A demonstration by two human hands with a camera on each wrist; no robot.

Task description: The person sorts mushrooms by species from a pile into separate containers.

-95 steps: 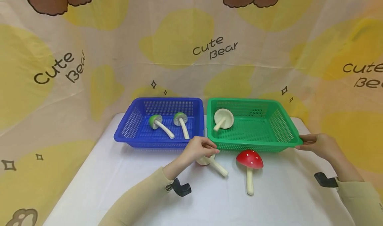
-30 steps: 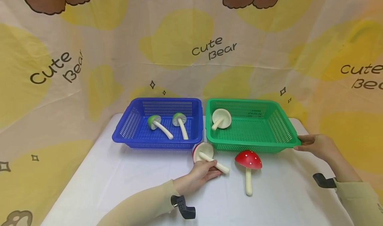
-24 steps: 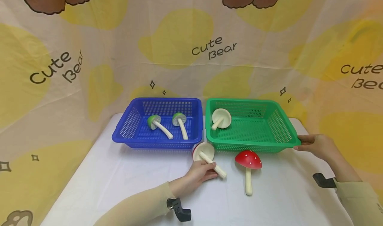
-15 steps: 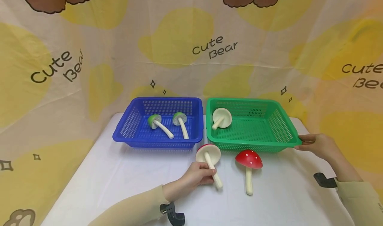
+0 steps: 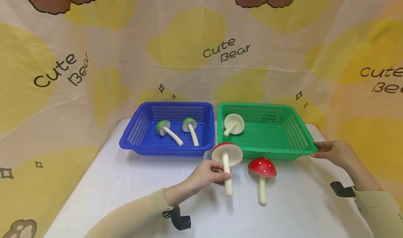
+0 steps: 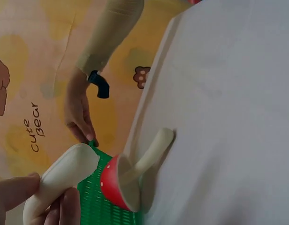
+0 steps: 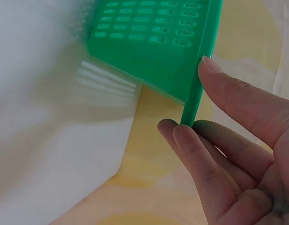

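My left hand (image 5: 204,176) grips a red-capped toy mushroom (image 5: 235,155) by its pale stem, thumb on one side and fingers on the other. It is held upright above the table, its white underside toward me, overlapping the near left corner of the green basket (image 5: 267,150) in the head view. In the left wrist view the stem (image 6: 72,164) shows between thumb and fingers; the cap is out of frame. My right hand (image 5: 340,155) pinches the basket's near right rim corner. The right wrist view shows thumb above and fingers below the rim (image 7: 193,101).
A white-spotted red mushroom (image 5: 262,168) lies on the white table (image 5: 292,203) before the green basket. Inside that basket lies another mushroom (image 5: 237,124), underside showing. The blue basket (image 5: 167,150) on the left holds two green-capped mushrooms (image 5: 163,127). A printed cloth (image 5: 189,38) hangs behind.
My left hand, first over the mushroom lying on the table, has taken it by the stem, turned it upright and lifted it slightly rightward. The right hand stays at the basket corner.
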